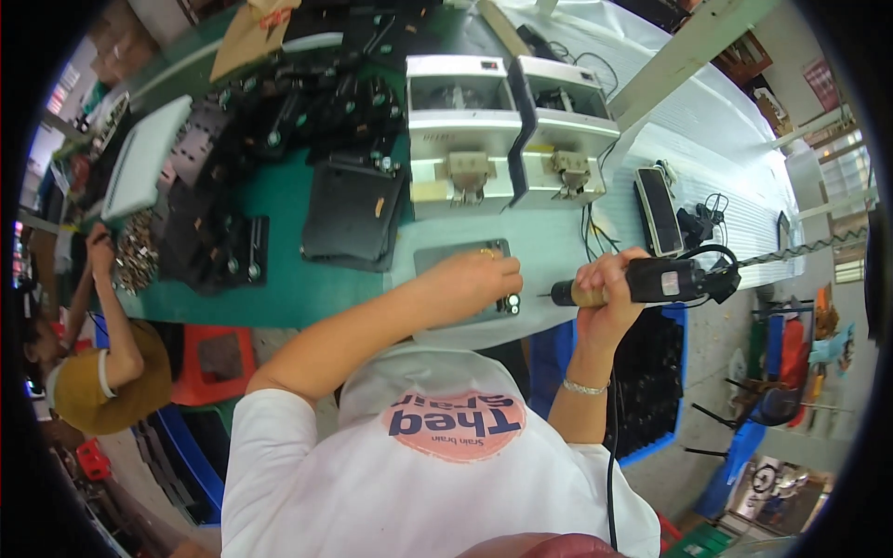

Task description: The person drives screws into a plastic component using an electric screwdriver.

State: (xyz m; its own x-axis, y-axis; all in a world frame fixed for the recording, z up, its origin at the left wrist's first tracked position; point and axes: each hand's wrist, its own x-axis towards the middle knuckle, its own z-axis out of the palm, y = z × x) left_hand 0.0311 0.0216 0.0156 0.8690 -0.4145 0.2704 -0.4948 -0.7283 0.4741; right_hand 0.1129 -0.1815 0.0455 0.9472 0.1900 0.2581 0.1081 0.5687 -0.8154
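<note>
My right hand is wrapped round a black electric screwdriver, held sideways with its thin bit pointing left. A coiled cord leads off from its rear end. In front of my body lies a flat dark grey plate on the table. My left hand rests over this plate with its fingers curled in near the right edge; whatever they pinch is hidden. Beside those fingers, two small round shiny parts show at the plate's right edge. The screwdriver's bit is a short way right of them, apart from the plate.
Two white box-shaped machines stand behind the plate. Left of them are a stack of dark plates and heaped black parts with shiny fittings. A phone and cables lie to the right. A co-worker sits at the far left. Blue crates stand below.
</note>
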